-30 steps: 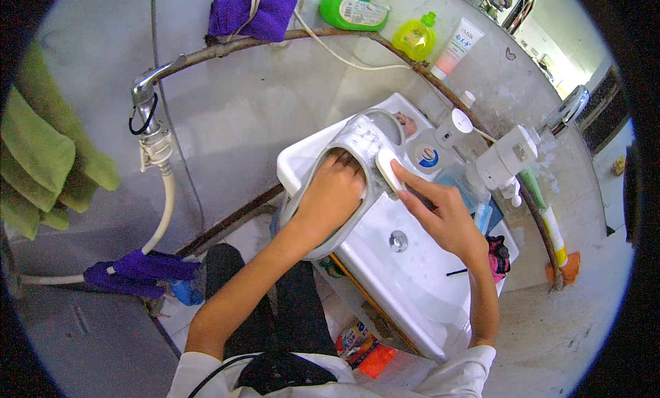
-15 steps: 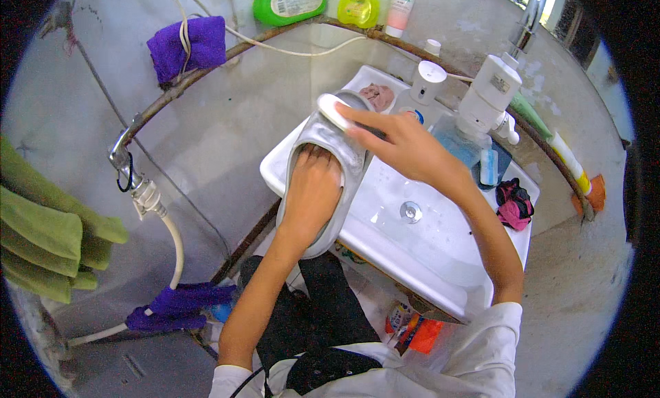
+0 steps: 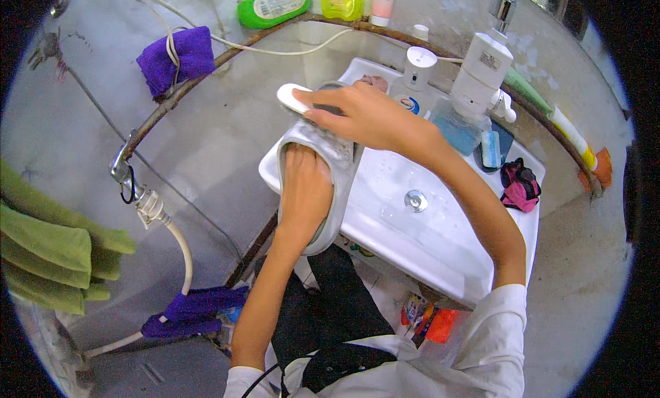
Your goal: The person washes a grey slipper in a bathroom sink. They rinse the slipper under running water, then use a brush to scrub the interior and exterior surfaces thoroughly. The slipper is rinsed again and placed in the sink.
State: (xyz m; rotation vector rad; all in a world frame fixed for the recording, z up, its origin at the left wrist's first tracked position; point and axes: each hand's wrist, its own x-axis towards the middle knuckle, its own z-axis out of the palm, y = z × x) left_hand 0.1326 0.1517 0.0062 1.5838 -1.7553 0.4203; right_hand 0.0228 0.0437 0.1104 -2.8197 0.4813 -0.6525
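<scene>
A grey slip-on shoe (image 3: 337, 209), streaked with white suds, is held over the left end of the white sink (image 3: 440, 250). My left hand (image 3: 304, 191) reaches inside its opening and holds it from within; the fingertips are hidden under the upper. My right hand (image 3: 361, 116) grips a scrubbing brush (image 3: 293, 98) with a white back and dark part, against the sudsy upper near the toe. Its bristles cannot be seen. Water drops and foam lie in the basin around the round metal drain (image 3: 415, 201).
A white dispenser (image 3: 419, 68), a white tap heater (image 3: 481, 71), a blue sponge (image 3: 490, 149) and a pink-black cloth (image 3: 520, 185) stand or lie along the sink. Bottles line the ledge behind, including a green one (image 3: 273, 7). A wall tap (image 3: 124, 167) and green towel (image 3: 55, 243) are left.
My right hand and the brush have moved left across the shoe's upper. My left hand still holds the shoe from inside. The whole view has shifted slightly.
</scene>
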